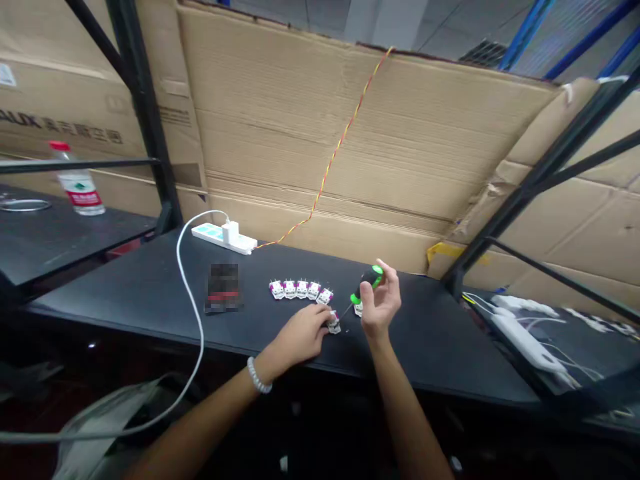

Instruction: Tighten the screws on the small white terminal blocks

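My left hand, with a beaded bracelet at the wrist, pinches a small white and purple part against the black table. My right hand grips a screwdriver with a black and green handle. Its thin shaft slants down to the left, the tip at or close to the part; contact is too small to make out. Behind my left hand several similar white and purple parts stand in a curved row. Another white part lies beside the screwdriver, partly hidden by my right hand.
A white power strip with a plugged-in charger stands at the back left, its white cable looping over the table's front edge. A blurred dark object lies left. Cardboard walls the back; black metal posts flank the table.
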Demonstrator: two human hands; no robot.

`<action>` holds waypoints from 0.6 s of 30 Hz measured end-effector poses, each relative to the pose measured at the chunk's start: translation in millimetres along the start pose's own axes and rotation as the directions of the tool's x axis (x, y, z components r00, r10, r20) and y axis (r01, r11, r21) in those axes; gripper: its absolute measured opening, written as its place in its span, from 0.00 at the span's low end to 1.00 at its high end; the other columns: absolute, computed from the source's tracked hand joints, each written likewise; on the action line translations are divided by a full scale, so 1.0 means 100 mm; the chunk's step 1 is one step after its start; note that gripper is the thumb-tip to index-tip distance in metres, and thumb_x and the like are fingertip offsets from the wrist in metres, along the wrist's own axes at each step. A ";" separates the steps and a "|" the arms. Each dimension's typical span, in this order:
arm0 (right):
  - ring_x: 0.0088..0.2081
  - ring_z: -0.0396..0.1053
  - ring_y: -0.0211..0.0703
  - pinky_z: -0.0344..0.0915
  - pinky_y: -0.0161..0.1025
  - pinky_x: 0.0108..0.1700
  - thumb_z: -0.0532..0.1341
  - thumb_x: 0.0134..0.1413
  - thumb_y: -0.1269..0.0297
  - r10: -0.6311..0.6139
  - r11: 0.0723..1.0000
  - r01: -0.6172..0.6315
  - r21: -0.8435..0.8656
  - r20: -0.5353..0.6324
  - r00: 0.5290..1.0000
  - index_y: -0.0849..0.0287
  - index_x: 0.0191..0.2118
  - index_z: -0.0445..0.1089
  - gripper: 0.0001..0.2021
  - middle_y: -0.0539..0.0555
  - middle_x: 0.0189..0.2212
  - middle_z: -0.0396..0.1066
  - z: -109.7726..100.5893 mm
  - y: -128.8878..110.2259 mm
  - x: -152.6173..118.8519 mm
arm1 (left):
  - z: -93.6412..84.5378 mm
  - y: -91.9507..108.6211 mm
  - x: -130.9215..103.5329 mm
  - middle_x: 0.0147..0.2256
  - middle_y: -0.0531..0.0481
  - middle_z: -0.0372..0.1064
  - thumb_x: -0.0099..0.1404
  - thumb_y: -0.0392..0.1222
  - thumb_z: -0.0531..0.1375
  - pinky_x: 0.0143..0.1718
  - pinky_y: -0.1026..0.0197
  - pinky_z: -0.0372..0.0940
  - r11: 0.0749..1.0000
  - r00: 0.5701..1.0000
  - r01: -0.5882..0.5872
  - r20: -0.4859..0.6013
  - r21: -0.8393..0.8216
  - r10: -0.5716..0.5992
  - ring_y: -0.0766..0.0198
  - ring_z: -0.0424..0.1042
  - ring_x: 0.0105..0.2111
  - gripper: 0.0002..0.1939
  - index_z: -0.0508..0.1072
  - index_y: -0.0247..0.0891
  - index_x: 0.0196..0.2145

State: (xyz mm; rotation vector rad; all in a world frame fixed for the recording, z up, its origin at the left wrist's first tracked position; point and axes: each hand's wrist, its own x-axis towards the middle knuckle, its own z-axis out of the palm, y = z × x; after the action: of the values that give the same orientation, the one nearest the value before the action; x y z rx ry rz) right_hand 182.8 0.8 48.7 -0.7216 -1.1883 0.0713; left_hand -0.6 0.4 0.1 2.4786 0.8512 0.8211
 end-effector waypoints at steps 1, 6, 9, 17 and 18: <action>0.43 0.75 0.47 0.74 0.47 0.48 0.67 0.63 0.54 0.011 1.000 -0.011 0.012 0.002 1.000 0.54 0.60 0.73 0.22 0.57 0.47 0.72 0.01 0.00 0.00 | 0.00 0.00 0.00 0.56 0.42 0.76 0.71 0.30 0.60 0.65 0.49 0.68 1.000 1.000 -0.002 0.004 -0.003 0.002 0.51 0.74 0.57 0.15 0.78 0.40 0.52; 0.42 0.78 0.48 0.76 0.49 0.46 0.57 0.71 0.53 0.066 0.989 -0.070 0.127 0.033 0.997 0.53 0.64 0.67 0.22 0.58 0.47 0.76 0.03 -0.01 -0.03 | -0.02 0.02 0.00 0.55 0.43 0.76 0.70 0.30 0.60 0.64 0.49 0.69 1.000 1.000 -0.005 0.000 -0.003 0.005 0.51 0.74 0.57 0.15 0.78 0.40 0.51; 0.42 0.77 0.49 0.76 0.50 0.46 0.57 0.70 0.50 0.038 0.993 -0.042 0.110 0.035 0.999 0.52 0.62 0.68 0.21 0.57 0.46 0.76 0.02 0.01 -0.02 | -0.01 0.00 0.00 0.56 0.42 0.76 0.71 0.30 0.59 0.65 0.48 0.69 1.000 1.000 -0.004 0.001 -0.003 0.004 0.51 0.74 0.57 0.14 0.78 0.40 0.51; 0.43 0.76 0.47 0.73 0.47 0.49 0.64 0.66 0.56 0.032 0.997 -0.032 0.072 0.009 0.999 0.52 0.62 0.71 0.21 0.56 0.47 0.74 0.01 0.01 -0.01 | 0.00 0.00 0.00 0.56 0.43 0.76 0.71 0.30 0.60 0.65 0.49 0.68 1.000 1.000 -0.003 -0.005 -0.001 0.003 0.51 0.74 0.58 0.15 0.78 0.40 0.51; 0.43 0.77 0.48 0.74 0.48 0.49 0.61 0.69 0.56 0.048 0.994 -0.051 0.095 0.029 0.998 0.52 0.64 0.70 0.21 0.57 0.47 0.75 0.01 0.01 -0.02 | 0.00 0.01 0.00 0.56 0.43 0.76 0.71 0.30 0.60 0.65 0.49 0.68 1.000 1.000 -0.006 -0.004 0.001 0.006 0.51 0.74 0.58 0.15 0.78 0.40 0.51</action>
State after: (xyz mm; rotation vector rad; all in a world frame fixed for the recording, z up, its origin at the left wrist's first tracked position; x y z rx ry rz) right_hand 181.8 0.8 46.7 -0.6676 -1.1846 0.1782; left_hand 0.0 -0.1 0.7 2.4818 0.8461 0.8278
